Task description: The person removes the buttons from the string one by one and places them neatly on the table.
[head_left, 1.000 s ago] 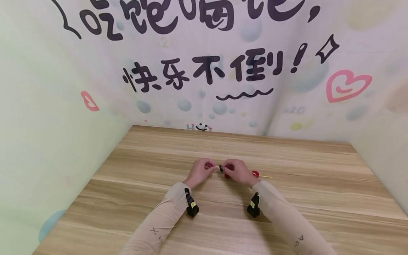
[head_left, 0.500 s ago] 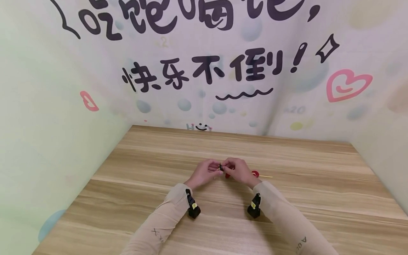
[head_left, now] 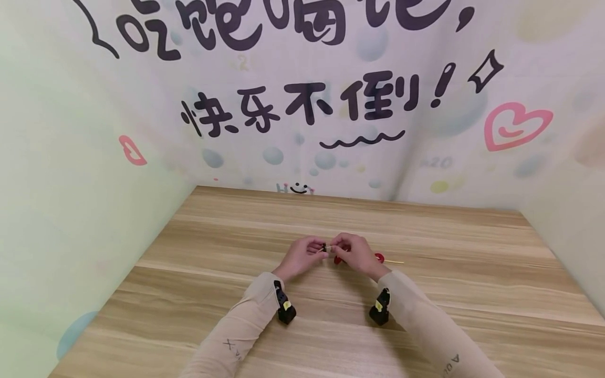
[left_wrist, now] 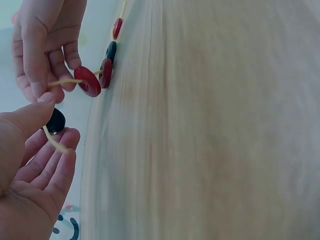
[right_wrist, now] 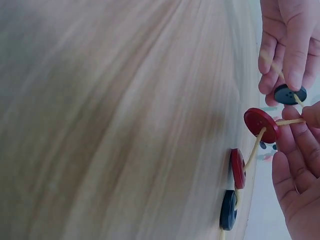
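While your left hand [left_wrist: 25,197], at the left-wrist frame's lower left, pinches the dark button [left_wrist: 58,120] between its fingers, your right hand [left_wrist: 37,37] just above pinches the yellow cord [left_wrist: 65,81] passing through it, a red button [left_wrist: 89,82] strung just right of those fingers, with worktop [head_left: 472,252] reaching well beyond both hands to its back edge mid-frame in the head view.

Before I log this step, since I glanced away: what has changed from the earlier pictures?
The left hand has moved rightward and now pinches the dark button. The right hand has let go of that button and pinches the yellow cord beside it. The cord's far right end lies unchanged.
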A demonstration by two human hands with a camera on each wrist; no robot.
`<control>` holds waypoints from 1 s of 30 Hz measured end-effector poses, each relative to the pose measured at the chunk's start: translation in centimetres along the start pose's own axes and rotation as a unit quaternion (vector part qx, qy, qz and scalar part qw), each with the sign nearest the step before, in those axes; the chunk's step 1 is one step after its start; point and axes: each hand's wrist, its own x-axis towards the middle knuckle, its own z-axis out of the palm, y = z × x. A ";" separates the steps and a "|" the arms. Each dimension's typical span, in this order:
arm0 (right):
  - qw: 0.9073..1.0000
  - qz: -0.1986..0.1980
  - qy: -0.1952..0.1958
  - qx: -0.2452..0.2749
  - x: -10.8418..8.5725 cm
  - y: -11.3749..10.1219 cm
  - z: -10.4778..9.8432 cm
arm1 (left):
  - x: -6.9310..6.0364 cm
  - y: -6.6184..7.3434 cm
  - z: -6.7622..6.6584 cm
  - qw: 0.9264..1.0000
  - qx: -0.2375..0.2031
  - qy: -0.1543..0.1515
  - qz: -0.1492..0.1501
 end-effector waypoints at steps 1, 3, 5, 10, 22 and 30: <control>1.000 0.000 0.000 0.001 0.0 0.0 -0.1 | 0.0 0.0 -0.1 1.000 0.003 0.002 -0.003; 1.000 -0.001 0.000 0.000 -0.1 0.1 -0.2 | -0.1 -0.1 -0.3 1.000 0.007 0.006 -0.004; 1.000 -0.001 0.002 -0.002 -0.2 0.2 -0.3 | -0.1 -0.2 -0.4 1.000 0.010 0.009 -0.003; 1.000 0.003 0.003 -0.004 -0.2 0.5 -0.4 | -0.3 -0.5 -0.8 1.000 0.011 0.013 -0.004; 1.000 0.001 0.003 -0.003 -0.5 1.1 -0.5 | -0.6 -1.4 -2.0 1.000 0.006 0.016 -0.002; 1.000 -0.004 0.008 -0.004 -0.5 1.4 -0.5 | -0.7 -2.1 -3.3 0.999 0.021 0.027 -0.017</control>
